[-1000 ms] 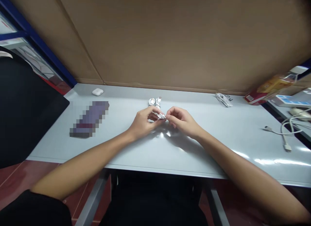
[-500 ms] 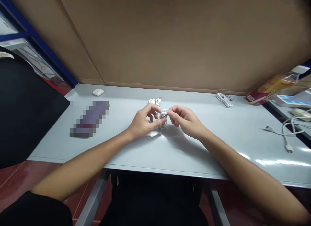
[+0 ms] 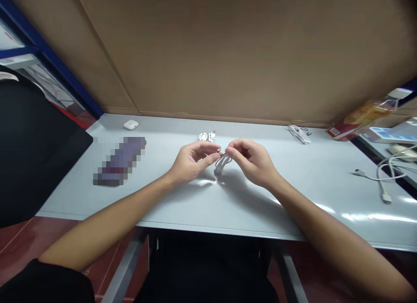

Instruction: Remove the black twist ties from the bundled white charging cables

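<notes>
A coiled pale cable hangs between my hands, just above the grey tabletop. A thin dark tie shows at its upper end. My right hand pinches there with thumb and forefinger. From the other side, the thumb and fingertips of my left hand close on the same upper end; exactly what lies between them is partly hidden. Just behind my left hand lie two small white cable bundles, one round coil and one with a USB plug.
A white earbud case and a pixelated dark object lie on the left. To the right are another white cable bundle, a bottle with an orange label and loose cables. A brown panel borders the table's back.
The coiled cable has tipped and now hangs lower between my hands. My left fingers have shifted from around the coil to its upper end, and the bundles behind show more clearly.
</notes>
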Available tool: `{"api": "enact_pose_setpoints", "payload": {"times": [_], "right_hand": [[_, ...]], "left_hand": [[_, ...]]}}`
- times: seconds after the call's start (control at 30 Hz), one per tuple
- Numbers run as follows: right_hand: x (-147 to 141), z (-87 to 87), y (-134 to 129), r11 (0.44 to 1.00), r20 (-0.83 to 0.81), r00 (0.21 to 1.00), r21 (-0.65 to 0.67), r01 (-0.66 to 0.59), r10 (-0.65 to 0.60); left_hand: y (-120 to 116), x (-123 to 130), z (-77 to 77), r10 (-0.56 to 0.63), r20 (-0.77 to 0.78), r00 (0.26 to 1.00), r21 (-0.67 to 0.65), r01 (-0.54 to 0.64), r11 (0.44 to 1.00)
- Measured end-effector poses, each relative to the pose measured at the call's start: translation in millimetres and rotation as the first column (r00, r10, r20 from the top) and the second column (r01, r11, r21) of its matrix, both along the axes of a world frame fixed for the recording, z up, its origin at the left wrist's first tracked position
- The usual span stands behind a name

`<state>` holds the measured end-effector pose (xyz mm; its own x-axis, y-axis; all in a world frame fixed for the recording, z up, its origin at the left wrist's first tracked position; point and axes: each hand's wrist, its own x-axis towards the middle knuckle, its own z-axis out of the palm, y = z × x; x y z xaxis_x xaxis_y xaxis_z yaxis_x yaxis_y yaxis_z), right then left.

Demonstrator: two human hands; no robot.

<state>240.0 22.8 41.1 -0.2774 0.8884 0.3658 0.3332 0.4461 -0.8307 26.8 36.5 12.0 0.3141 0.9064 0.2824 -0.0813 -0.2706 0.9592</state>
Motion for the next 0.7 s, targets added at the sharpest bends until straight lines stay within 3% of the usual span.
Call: {"api": "enact_pose_setpoints", "payload": {"times": [0.2, 0.37, 0.5, 0.7], "right_hand": [[3, 1.7, 1, 0.977, 0.165, 0.983, 0.211, 0.042, -0.078], [5, 4.6, 1, 0.983, 0.186, 0.98, 0.178, 0.034, -0.068], [6, 8.0, 0, 0.989, 0.21, 0.976, 0.146, 0.02, -0.05], [10, 13.6, -1, 0.998, 0.237, 0.971, 0.063, 0.017, -0.031]], "left_hand": [[7, 0, -3.2, -0.014, 0.151, 0.988, -0.216, 0.047, 0.975], [9, -1, -1.8, -0.065, 0.24, 0.969, -0.306, 0.139, 0.942], [9, -4, 0.1, -0.088, 0.227, 0.97, -0.29, 0.153, 0.945], [10, -1, 1.6, 0.027, 0.209, 0.978, -0.204, 0.017, 0.979]]}}
